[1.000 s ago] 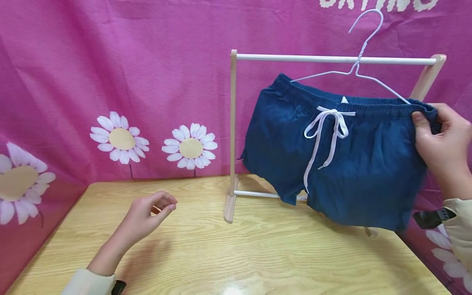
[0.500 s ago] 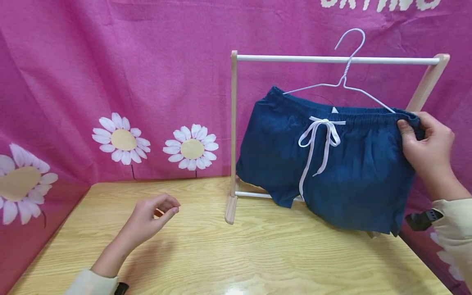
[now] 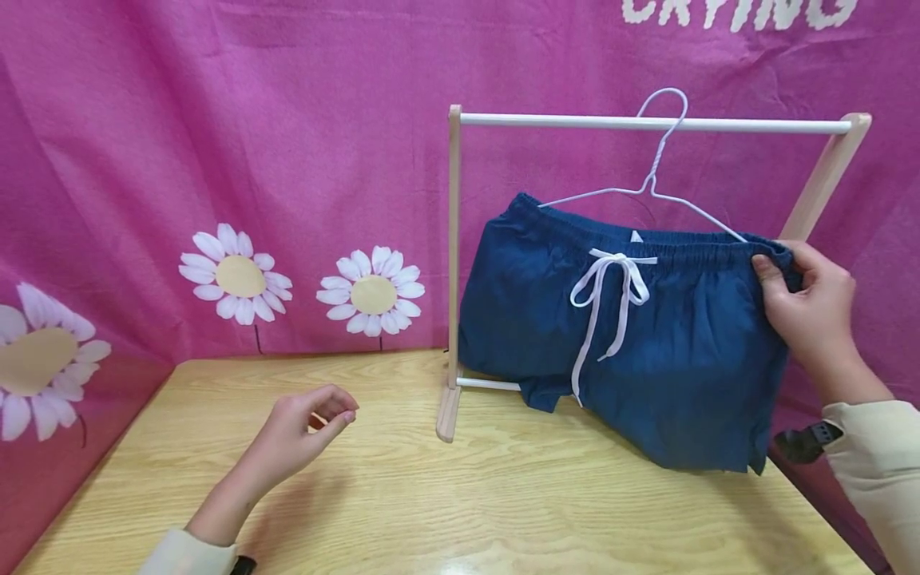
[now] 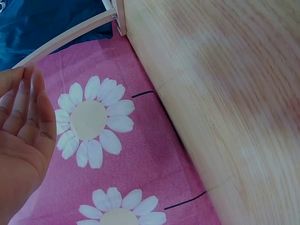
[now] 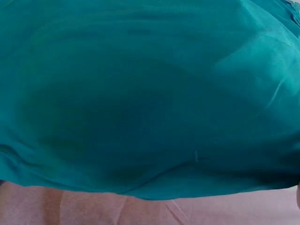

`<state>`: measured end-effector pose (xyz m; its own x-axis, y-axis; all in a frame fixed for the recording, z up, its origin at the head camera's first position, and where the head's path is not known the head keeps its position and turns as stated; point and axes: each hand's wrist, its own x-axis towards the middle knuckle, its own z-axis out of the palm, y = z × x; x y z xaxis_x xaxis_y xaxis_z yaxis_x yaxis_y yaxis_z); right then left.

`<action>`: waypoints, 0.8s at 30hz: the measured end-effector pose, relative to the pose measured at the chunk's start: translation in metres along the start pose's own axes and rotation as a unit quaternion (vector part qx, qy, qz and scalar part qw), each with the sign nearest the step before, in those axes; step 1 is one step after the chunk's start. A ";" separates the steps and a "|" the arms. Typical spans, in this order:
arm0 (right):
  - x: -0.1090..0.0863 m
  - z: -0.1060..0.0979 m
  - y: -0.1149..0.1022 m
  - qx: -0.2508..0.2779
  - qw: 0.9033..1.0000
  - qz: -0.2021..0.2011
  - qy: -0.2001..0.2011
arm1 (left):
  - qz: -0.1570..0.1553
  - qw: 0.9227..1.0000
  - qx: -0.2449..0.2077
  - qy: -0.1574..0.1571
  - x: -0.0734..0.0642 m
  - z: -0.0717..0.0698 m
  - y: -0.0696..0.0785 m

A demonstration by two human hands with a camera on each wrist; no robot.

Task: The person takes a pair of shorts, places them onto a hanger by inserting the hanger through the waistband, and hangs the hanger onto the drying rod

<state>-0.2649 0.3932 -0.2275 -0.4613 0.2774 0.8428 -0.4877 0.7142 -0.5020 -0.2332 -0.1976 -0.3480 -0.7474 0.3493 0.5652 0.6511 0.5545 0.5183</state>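
Observation:
In the head view, navy drawstring shorts (image 3: 690, 351) with a white bow hang spread on a white wire hanger (image 3: 652, 180). My right hand (image 3: 815, 307) pinches the right end of their waistband, thumb in front. The hanger's hook arches over the top bar of a clothes rack (image 3: 546, 120), its tip seeming to pass behind the bar; whether it touches is unclear. Shorts fabric (image 5: 150, 103) fills most of the right wrist view. My left hand (image 3: 309, 423), loosely curled and holding nothing, hovers above the table left of the rack; the left wrist view shows its palm (image 4: 18, 154).
The rack's wooden left foot (image 3: 449, 414) stands on a light wood table (image 3: 402, 495). Behind and along the sides hangs a pink cloth (image 3: 287, 120) printed with daisies and white letters. The shorts hide much of the rack's lower right part.
My right hand has brought the shorts and hanger down and to the left, so the hook has come from above the bar to around it. The left hand has barely shifted.

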 end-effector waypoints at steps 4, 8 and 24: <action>-0.003 0.002 0.004 -0.003 1.000 0.006 -0.010 | 0.000 1.000 0.001 0.002 -0.002 0.001 -0.001; -0.006 0.006 0.008 0.000 1.000 0.004 -0.016 | 0.001 1.000 0.003 0.005 -0.004 0.001 -0.003; -0.014 0.010 0.026 0.007 0.998 0.014 -0.058 | 0.005 1.000 -0.011 -0.002 0.001 0.011 -0.001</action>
<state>-0.2782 0.4010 -0.2544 -0.5574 0.2205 0.8004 -0.4835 0.6974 -0.5289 -0.2359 -0.1900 -0.3549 -0.7418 0.3575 0.5674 0.6606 0.5351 0.5266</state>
